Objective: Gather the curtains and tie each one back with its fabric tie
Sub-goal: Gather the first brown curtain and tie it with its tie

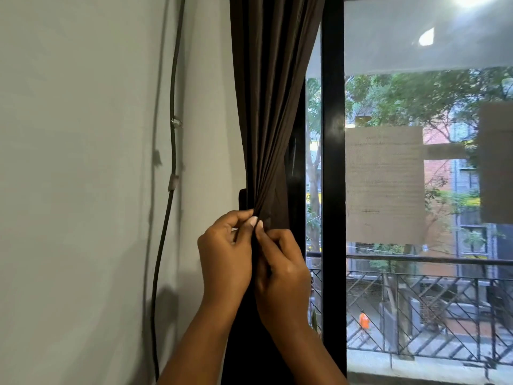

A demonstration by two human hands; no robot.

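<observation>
Head view only: dark brown curtain (266, 107) hangs gathered between the grey wall (83, 162) and the black window frame (333, 162). I see my left hand (224, 254) and right hand (280, 268) both pinching its bunched folds, thumbs touching. I cannot make out the tie.

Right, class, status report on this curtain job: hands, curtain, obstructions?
Left hand and right hand pinching gathered curtain. Tie not discernible. Nothing obstructing.
</observation>
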